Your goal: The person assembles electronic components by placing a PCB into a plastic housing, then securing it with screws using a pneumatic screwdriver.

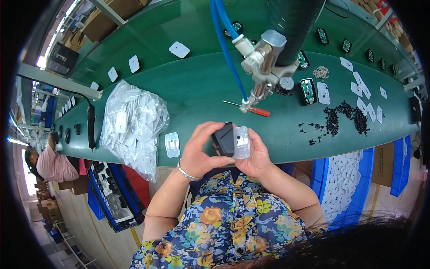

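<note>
Close to the table's front edge, my left hand (198, 151) curls around a black plastic housing (225, 142), thumb below and fingers above. My right hand (258, 157) holds a translucent white plastic cover (242, 150) with a small dark mark in its middle. Cover and housing are side by side; whether they touch I cannot tell. A similar translucent cover (172, 145) lies on the green table to the left of my left hand. Beyond my hands rests a screwdriver (260, 112) with a red handle.
Metal fittings (264, 67) with blue hoses hang above the table. A plastic bag of white parts (132, 119) sits left. Right are black screws (332, 121), a small pile of silver pieces (320, 72) and a black housing with circuit board (308, 91). Blue bins (365, 172) stand below.
</note>
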Action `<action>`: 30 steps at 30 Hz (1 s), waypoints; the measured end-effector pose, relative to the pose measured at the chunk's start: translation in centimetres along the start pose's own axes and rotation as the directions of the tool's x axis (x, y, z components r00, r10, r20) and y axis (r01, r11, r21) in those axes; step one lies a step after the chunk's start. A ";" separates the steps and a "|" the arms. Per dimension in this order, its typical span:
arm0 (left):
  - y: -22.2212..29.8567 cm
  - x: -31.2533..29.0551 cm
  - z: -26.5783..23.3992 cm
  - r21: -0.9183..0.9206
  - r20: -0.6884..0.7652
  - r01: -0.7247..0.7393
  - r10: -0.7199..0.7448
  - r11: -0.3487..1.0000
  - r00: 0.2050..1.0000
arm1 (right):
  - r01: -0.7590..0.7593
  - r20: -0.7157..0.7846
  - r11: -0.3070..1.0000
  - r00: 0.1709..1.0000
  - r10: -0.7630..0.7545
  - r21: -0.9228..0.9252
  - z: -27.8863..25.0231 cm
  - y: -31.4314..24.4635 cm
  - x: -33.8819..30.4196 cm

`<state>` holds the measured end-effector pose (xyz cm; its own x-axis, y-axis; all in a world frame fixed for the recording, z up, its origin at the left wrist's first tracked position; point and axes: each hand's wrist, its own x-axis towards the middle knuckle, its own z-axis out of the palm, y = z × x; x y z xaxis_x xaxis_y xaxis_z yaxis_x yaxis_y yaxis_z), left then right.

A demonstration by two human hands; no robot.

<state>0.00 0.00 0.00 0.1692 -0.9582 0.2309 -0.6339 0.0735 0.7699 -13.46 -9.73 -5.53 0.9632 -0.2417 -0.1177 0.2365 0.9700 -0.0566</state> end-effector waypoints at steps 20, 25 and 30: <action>-2.8 -3.2 0.5 -0.532 -0.198 0.209 -0.361 0.820 0.911 | 0.012 -0.150 0.877 0.984 -0.096 -0.481 1.1 -0.1 -2.3; -3.1 -3.6 0.7 -0.529 -0.199 0.211 -0.362 0.822 0.911 | -0.029 -0.221 0.839 0.969 -0.109 -0.543 1.5 0.1 -2.3; -2.7 -3.6 0.9 -0.822 -0.105 0.141 -0.391 0.551 0.914 | -0.036 -0.239 0.802 0.961 -0.135 -0.597 1.7 0.2 -2.3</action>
<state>0.45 2.99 -3.47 0.4816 -0.8759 -0.0275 0.2953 0.1327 0.9461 -15.38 -8.92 -3.56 0.8634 -0.3701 -0.3429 0.0789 0.7704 -0.6327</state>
